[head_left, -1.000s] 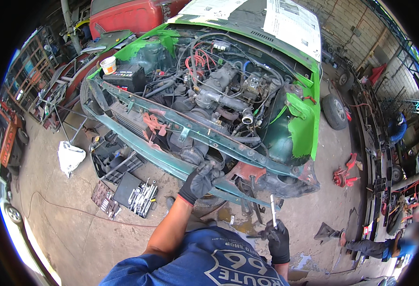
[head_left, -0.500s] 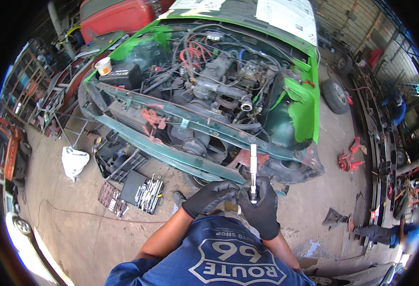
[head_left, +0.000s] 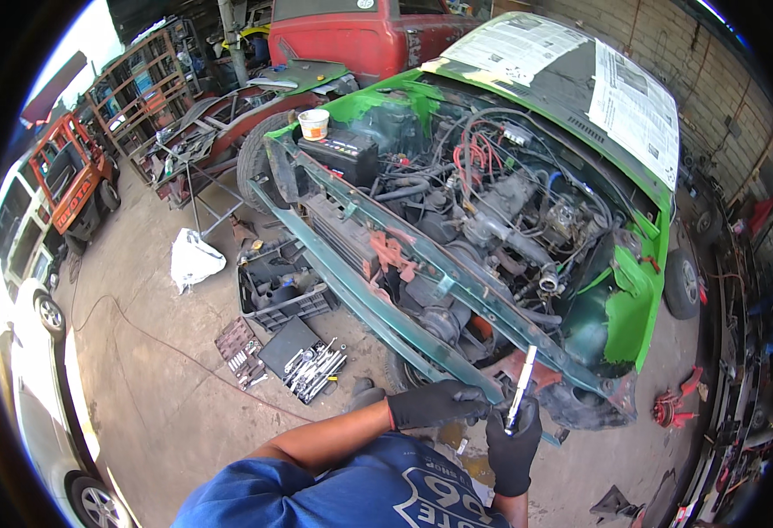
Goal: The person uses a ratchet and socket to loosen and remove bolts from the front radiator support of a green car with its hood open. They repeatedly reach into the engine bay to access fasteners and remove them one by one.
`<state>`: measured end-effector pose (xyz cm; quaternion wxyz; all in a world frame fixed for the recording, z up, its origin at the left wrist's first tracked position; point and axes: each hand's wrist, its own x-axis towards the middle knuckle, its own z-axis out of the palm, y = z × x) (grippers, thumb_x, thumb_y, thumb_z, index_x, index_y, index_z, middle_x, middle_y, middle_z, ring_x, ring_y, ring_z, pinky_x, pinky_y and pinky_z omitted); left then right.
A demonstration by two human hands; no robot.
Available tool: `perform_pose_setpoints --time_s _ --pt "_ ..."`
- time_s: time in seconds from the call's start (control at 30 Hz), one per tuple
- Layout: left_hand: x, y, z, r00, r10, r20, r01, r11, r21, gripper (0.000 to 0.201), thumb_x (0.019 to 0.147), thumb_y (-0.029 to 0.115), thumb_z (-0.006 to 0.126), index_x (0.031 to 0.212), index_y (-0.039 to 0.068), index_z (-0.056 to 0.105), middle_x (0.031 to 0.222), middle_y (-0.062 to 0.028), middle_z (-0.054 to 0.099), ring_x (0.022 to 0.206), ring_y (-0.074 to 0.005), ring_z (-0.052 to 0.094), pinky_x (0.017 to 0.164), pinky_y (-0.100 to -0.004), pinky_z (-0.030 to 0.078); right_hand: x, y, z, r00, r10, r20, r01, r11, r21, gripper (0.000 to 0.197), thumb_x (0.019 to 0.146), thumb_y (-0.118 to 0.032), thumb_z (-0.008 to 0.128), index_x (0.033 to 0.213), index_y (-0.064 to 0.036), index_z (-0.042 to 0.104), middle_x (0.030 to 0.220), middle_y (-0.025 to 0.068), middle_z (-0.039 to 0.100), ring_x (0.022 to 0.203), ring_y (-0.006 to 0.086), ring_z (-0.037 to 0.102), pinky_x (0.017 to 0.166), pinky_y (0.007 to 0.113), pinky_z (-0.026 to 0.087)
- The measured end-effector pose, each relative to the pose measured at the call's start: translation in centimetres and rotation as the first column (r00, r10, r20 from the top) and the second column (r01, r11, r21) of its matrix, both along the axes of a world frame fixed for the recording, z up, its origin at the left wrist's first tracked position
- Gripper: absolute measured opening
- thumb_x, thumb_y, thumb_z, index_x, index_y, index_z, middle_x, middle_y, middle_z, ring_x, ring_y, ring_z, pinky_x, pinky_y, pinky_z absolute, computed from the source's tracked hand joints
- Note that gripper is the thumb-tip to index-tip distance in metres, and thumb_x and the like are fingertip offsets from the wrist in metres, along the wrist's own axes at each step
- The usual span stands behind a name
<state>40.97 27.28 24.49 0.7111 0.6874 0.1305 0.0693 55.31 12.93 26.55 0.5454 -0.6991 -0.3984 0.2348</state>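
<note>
My right hand, in a black glove, is closed around a silver socket extension. Its long straight shaft points up and away, leaning right, in front of the car's green front panel. My left hand, gloved in black too, is beside it on the left. The fingers are curled together, with their tips close to the right hand; what they hold, if anything, is hidden. Beyond both hands lies the open engine bay of a green car, with red leads and hoses.
On the floor to the left lie an open case of wrenches, a socket set, a black crate and a white bag. A battery carries a white tub. Red metal parts lie at right.
The view has swung left, so the car and my hands appear further right and lower. The socket extension leans more to the right. My right hand still grips it.
</note>
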Motion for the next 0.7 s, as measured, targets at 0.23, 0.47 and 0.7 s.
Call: perform_pose_setpoints --time_s 0.23,0.47,0.7 --pt "-2.1 4.4 -3.6 0.974 -0.118 0.192 0.138 0.986 -0.091 0.038 0.106 0.027 0.052 0.137 0.005 0.058 0.124 -0.0098 0.064 0.111 -0.0195 0.059 0.099 -0.0357 0.048 -2.5 4.0 0.5 0.999 -0.025 -0.048 0.022 0.997 -0.07 0.019 0.08 0.004 0.064 0.09 -0.0068 0.051 0.077 -0.0014 0.048 0.069 0.0067 0.046 0.063 0.024 0.041" --pt "-4.2 12.6 -5.4 0.973 -0.201 0.11 0.228 0.801 -0.553 0.042 0.105 0.032 0.056 0.135 0.003 0.06 0.115 -0.0038 0.068 0.101 -0.0103 0.064 0.09 -0.0304 0.053 -9.3 12.0 2.4 0.977 -0.102 0.187 0.124 0.987 -0.106 0.02 0.079 -0.003 0.07 0.091 -0.0042 0.054 0.073 0.0021 0.051 0.065 0.0107 0.047 0.06 0.03 0.04" --pt "-9.6 20.4 -1.5 0.985 -0.13 0.112 0.164 0.91 -0.381 0.023 0.103 0.024 0.058 0.113 0.004 0.064 0.098 -0.0044 0.065 0.089 -0.0106 0.062 0.081 -0.0307 0.051 -14.2 19.7 2.5 0.975 -0.176 0.137 0.188 0.979 -0.078 0.019 0.08 -0.002 0.069 0.093 -0.0032 0.055 0.072 0.0041 0.051 0.064 0.0102 0.046 0.059 0.028 0.04"
